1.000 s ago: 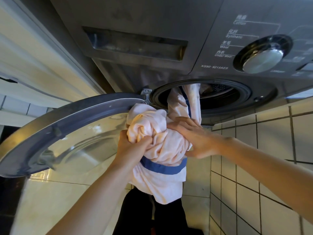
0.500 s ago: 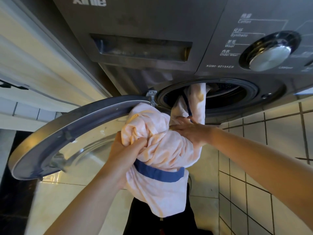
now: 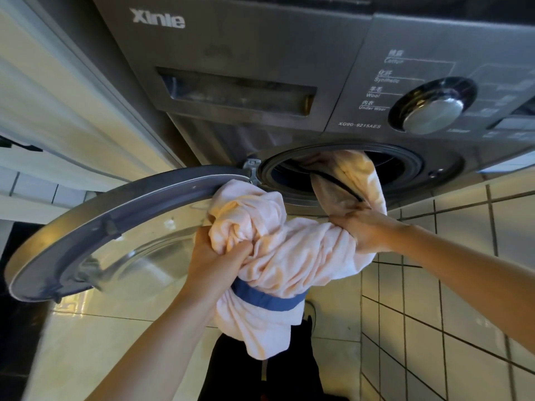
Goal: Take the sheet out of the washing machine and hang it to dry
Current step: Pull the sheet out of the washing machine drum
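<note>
A pale pink sheet [image 3: 292, 256] with a blue band hangs bunched in front of the grey washing machine [image 3: 260, 53]. One end of it still runs up into the round drum opening [image 3: 405, 166]. My left hand [image 3: 214, 261] grips a wad of the sheet from the left. My right hand [image 3: 364, 230] grips the stretch of sheet just below the opening. A loose tail of the sheet droops below my hands.
The machine's round door [image 3: 95, 227] stands swung open to the left, close beside my left hand. White tiled wall [image 3: 448, 285] is on the right and glossy floor tiles [image 3: 86, 357] below. My dark trousers [image 3: 260, 377] show at the bottom.
My right hand has moved right and up toward the drum opening and taken a new hold on the sheet. More sheet now hangs between my hands. The view has shifted closer.
</note>
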`<state>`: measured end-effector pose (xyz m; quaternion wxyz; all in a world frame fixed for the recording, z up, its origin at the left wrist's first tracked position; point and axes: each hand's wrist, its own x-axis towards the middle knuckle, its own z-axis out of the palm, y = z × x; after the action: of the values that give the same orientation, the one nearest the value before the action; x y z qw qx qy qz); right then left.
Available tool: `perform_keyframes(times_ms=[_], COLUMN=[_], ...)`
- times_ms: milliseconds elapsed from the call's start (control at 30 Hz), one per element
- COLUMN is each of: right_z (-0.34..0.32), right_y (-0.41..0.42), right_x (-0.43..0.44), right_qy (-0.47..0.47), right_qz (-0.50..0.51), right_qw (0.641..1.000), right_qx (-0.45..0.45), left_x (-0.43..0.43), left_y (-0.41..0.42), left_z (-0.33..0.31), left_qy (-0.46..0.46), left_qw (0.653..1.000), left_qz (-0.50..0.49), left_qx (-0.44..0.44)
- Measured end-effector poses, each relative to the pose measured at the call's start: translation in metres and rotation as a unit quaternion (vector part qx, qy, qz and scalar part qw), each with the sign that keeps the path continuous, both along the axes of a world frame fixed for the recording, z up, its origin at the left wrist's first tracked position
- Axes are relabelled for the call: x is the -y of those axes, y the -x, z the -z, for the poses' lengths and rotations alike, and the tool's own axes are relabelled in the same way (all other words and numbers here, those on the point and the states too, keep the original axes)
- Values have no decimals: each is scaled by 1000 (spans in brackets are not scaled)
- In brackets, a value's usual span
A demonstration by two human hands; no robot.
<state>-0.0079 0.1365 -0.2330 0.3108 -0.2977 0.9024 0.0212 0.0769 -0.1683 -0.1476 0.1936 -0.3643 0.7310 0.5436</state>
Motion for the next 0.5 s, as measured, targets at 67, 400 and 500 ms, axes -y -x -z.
perform_keyframes(times_ms=[67, 400, 500], right_z=[-17, -100, -119], right_y=[-2, -1, -9], right_x=[-9, 1, 18], right_qy=[27, 121, 147], right_qz=[49, 238, 297], right_qw=[998, 963, 943], right_qx=[18, 25, -37], left_x=[-2, -15, -23], left_y=[0, -1, -8], left_z=[-2, -39, -45], left_qy=[16, 158, 213], left_qw=[1000, 972, 953], left_qz=[16, 168, 217], left_qx=[-1, -38, -21])
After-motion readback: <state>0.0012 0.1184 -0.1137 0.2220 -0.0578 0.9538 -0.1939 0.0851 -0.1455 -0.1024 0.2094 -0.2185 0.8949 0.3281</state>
